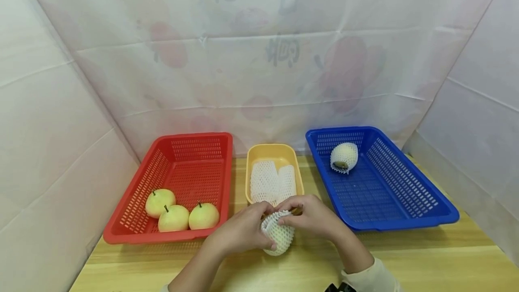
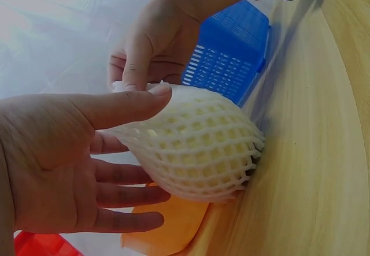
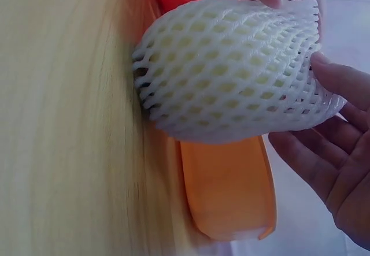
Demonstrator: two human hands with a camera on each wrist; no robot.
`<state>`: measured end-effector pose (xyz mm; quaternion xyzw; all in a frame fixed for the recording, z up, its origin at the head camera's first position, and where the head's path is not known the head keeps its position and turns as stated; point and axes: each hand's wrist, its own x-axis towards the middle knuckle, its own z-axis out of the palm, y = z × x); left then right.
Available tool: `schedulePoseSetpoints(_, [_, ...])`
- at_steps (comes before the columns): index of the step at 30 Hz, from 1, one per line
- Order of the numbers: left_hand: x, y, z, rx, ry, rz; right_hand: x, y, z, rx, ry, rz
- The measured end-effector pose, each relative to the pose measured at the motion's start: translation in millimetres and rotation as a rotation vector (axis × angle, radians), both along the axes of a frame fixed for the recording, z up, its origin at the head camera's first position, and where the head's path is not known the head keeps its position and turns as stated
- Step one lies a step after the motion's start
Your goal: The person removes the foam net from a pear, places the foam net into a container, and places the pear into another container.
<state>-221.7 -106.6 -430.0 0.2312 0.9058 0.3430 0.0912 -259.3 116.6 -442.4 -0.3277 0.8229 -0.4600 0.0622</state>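
Note:
A yellow pear in a white foam net [image 1: 279,235] stands on the table between the hands, in front of the yellow tray. My left hand [image 1: 247,229] holds the net from the left, thumb near its upper rim, as the left wrist view shows; its other fingers [image 2: 127,195] are spread behind. From the other side my right hand [image 1: 312,217] pinches the upper edge of the foam net [image 3: 231,71] between thumb and fingers. The net covers the pear's sides and gathers loosely above it.
On the left, a red basket [image 1: 170,238] holds three bare pears [image 1: 173,218]. A yellow tray [image 1: 272,148] with white foam nets [image 1: 264,179] stands in the middle. A blue basket [image 1: 381,202] on the right contains one netted pear [image 1: 344,156]. White cloth [image 1: 259,71] hangs behind the table.

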Motion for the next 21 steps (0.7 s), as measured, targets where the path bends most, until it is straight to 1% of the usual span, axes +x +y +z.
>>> schedulePoseSetpoints(5, [0.6, -1.1, 1.1, -0.030, 0.013, -0.009, 1.3, -0.5, 2.7, -0.014, 0.029, -0.006])
schedulePoseSetpoints(9, [0.3, -2.7, 1.6, -0.020, 0.034, -0.045, 2.1, -0.4, 4.2, -0.027, 0.045, -0.023])
schedulePoseSetpoints(13, [-0.5, -2.9, 2.1, -0.004, 0.052, -0.073, 1.5, 0.5, 2.6, -0.054, 0.042, -0.028])
schedulePoseSetpoints(17, [-1.5, -2.2, 2.6, 0.000, 0.067, -0.068, 1.3, 0.8, 1.6, -0.075, 0.044, -0.005])
schedulePoseSetpoints(21, [-2.2, -1.4, 3.0, 0.001, 0.079, -0.049, 2.1, 0.7, 3.8, -0.067, 0.036, 0.033])
